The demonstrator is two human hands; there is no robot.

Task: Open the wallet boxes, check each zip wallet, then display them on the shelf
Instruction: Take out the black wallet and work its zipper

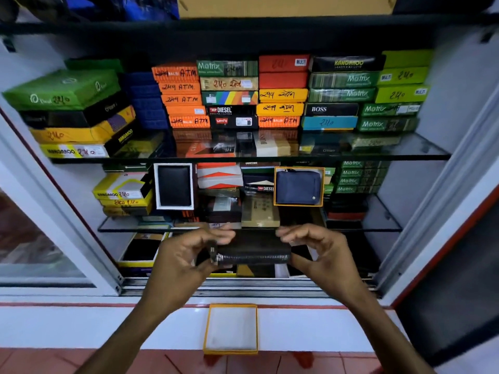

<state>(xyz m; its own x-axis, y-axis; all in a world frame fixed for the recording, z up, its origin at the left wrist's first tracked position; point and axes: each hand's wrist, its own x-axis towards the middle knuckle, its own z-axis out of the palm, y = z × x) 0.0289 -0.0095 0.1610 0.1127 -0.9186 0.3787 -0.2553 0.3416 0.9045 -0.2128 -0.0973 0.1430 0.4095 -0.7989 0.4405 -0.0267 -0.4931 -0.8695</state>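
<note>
Hands, left hand [183,255] and right hand [321,252], each keep a grip clamped on the black zip wallet [253,252] mid-check, its empty box [231,328] at 6 o'clock, while two wallets already stand displayed at 12 o'clock.

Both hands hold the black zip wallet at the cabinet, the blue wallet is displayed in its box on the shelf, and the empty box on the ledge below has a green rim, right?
Not quite. In the head view the empty box has an orange rim, not green. The rest stands: both hands, left and right, hold the black zip wallet, and the blue wallet is displayed.

Red floor tiles [270,365] below — sliding glass door [40,238] (left side).
</note>
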